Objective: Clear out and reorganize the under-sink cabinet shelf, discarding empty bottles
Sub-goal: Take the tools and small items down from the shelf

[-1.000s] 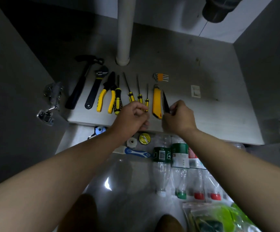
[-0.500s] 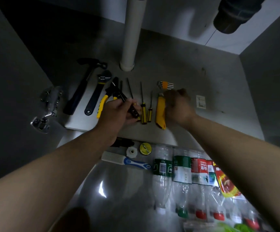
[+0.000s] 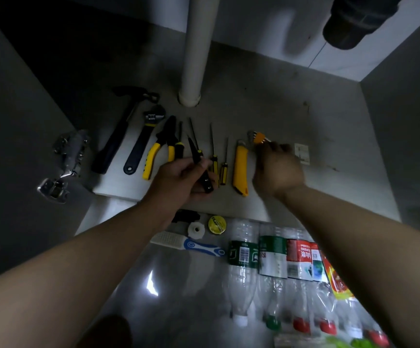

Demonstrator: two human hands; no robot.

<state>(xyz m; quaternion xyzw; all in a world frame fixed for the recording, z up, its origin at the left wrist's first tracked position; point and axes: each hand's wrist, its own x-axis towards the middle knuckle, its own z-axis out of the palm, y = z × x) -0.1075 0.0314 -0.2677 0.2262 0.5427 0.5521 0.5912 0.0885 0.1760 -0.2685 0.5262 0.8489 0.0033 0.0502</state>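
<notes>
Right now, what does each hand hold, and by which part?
The left hand grips a black tool around its middle. The right hand has its fingers at the orange key set; whether they hold it cannot be told.

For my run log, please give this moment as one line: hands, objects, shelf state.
left hand: holds black tool | right hand: at hex key set, grip unclear | bottles: on floor
</notes>
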